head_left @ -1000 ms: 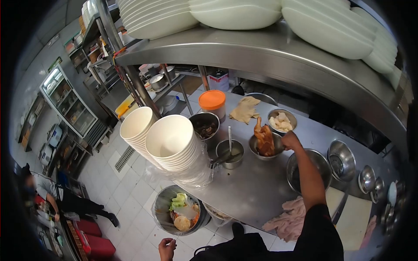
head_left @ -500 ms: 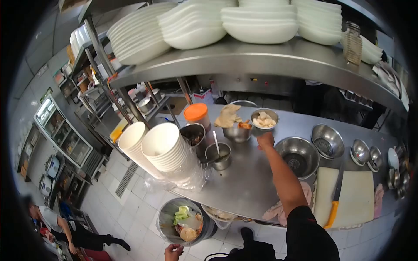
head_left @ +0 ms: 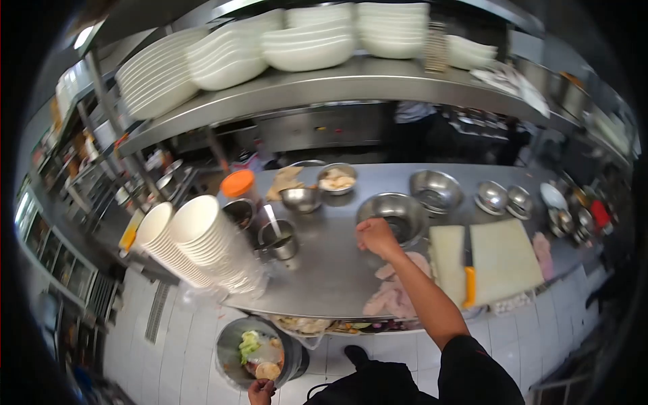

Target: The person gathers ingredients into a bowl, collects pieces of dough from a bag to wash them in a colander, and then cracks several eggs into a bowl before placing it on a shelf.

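My right hand [head_left: 376,236] is over the steel counter, at the left front rim of a large steel bowl [head_left: 407,226]; its fingers are curled, and what they hold, if anything, is hidden. Low in the view, my left hand [head_left: 261,390] is beside the rim of a lined bin [head_left: 229,344], fingers pinched together. Food scraps [head_left: 268,370] lie in the bin. Behind my right hand stand a bowl of pale pieces [head_left: 337,179] and another steel bowl [head_left: 301,199]. A pink cloth [head_left: 395,297] lies nearer the counter's front edge.
A knife [head_left: 470,283] with an orange handle rests on white cutting boards [head_left: 506,253]. Stacked paper tubs [head_left: 196,219] stand at the left. An overhead shelf [head_left: 337,84] holds white dishes. A person [head_left: 413,121] stands beyond the counter.
The view has turned right, so the counter appears further left. My right hand has moved from the bowl of pale pieces to the large empty bowl. My left hand remains near the bin.
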